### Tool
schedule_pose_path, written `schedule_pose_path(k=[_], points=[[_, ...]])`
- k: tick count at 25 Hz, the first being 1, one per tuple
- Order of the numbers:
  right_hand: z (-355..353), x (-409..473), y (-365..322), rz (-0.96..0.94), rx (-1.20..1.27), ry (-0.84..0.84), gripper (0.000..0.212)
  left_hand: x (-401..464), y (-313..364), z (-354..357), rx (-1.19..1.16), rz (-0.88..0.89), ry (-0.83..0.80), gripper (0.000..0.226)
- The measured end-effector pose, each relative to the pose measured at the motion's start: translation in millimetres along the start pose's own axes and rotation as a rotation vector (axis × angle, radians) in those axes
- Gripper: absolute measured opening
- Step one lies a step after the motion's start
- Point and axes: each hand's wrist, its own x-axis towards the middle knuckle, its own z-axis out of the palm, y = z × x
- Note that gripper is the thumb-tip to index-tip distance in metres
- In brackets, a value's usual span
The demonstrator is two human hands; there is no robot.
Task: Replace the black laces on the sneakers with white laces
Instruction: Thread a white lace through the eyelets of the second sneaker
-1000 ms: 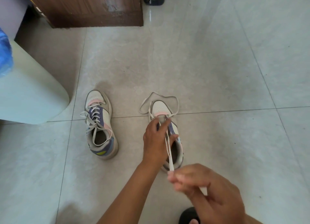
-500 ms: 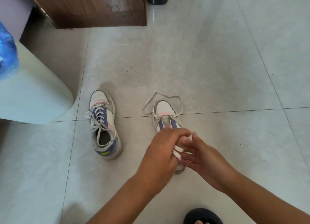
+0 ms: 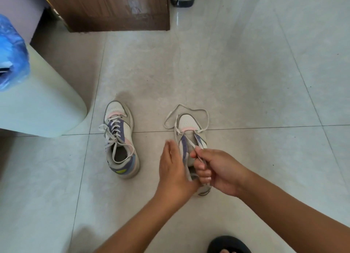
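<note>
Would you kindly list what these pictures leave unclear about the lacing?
Head view only:
- Right sneaker: heel and upper eyelets hidden behind both hands.
- Left hand: fingertips motion-blurred; contact with the lace unclear.
- White lace: its end vanishes inside the right hand.
- Black slipper: cut off by bottom edge.

Just one view here, a head cam with a wide lens, looking forward and steeply down at the tiled floor (image 3: 246, 72). It sits close above both forearms, with the wooden cabinet (image 3: 113, 8) at the top edge.
</note>
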Motion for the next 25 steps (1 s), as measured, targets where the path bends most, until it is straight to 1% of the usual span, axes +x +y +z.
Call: schedule_pose_path(k=[1, 2, 3, 4, 6, 8, 9, 10, 11, 12, 14, 16, 17, 20, 21, 22, 23, 24, 25], points=[[4.2, -1.4, 0.1, -0.024, -0.034, 0.016, 0.028, 7.4, 4.0, 10.9, -0.026, -0.036, 0.02, 0.116], [6.9, -2.9, 0.2, -0.053, -0.061, 0.027, 0.029, 11.7, 7.8, 20.1, -0.051, -0.019, 0.06, 0.11], [10.1, -4.6, 0.6, -0.077, -0.084, 0.043, 0.03, 12.4, 8.4, 27.8, -0.093, -0.009, 0.074, 0.101], [11.5, -6.1, 1.8, -0.105, -0.116, 0.062, 0.031, 14.0, 10.6, 33.4, -0.15, -0.037, 0.064, 0.099], [11.4, -11.2, 5.7, -0.155, -0.166, 0.096, 0.033, 18.7, 8.5, 45.0, -0.344, -0.089, 0.07, 0.113], [12.3, -20.5, 10.9, -0.178, -0.165, 0.092, 0.033, 17.1, -2.3, 56.8, -0.524, -0.147, 0.089, 0.12], [13.2, -27.3, 13.6, -0.186, -0.155, 0.077, 0.033, 16.9, -6.0, 58.3, -0.576, -0.18, 0.076, 0.123], [13.2, -34.7, 17.2, -0.196, -0.142, 0.058, 0.033, 16.1, -2.1, 54.2, -0.592, -0.186, 0.049, 0.121], [13.4, -43.3, 20.6, -0.21, -0.14, 0.037, 0.033, 15.3, 4.7, 48.1, -0.581, -0.186, 0.021, 0.113], [13.3, -51.8, 24.3, -0.24, -0.154, 0.017, 0.033, 15.6, 13.1, 42.2, -0.51, -0.17, 0.022, 0.106], [14.5, -67.0, 31.0, -0.303, -0.218, -0.018, 0.036, 21.2, 17.4, 36.5, -0.293, -0.149, -0.001, 0.098], [15.0, -82.0, 33.9, -0.336, -0.242, -0.028, 0.041, 30.9, 15.7, 35.5, -0.076, -0.203, -0.012, 0.105], [15.1, -89.9, 33.6, -0.362, -0.256, -0.04, 0.041, 34.9, 15.5, 34.4, -0.028, -0.217, -0.02, 0.106], [17.7, -105.4, 32.3, -0.425, -0.343, -0.106, 0.031, 40.9, 21.3, 32.7, 0.115, -0.182, -0.034, 0.109], [17.8, -106.2, 32.4, -0.421, -0.358, -0.123, 0.03, 41.7, 19.9, 30.6, 0.132, -0.162, -0.068, 0.109], [16.9, -105.2, 32.9, -0.415, -0.361, -0.13, 0.03, 43.5, 18.2, 23.0, 0.133, -0.141, -0.143, 0.106], [14.9, -102.3, 33.2, -0.413, -0.354, -0.122, 0.03, 48.6, 14.2, 11.0, 0.116, -0.109, -0.234, 0.097], [11.9, -98.1, 33.1, -0.417, -0.342, -0.102, 0.029, 55.5, 11.5, -7.8, 0.098, -0.078, -0.328, 0.078], [8.5, -93.7, 32.2, -0.42, -0.328, -0.072, 0.029, 68.8, 7.6, -27.5, 0.066, -0.064, -0.361, 0.051]])
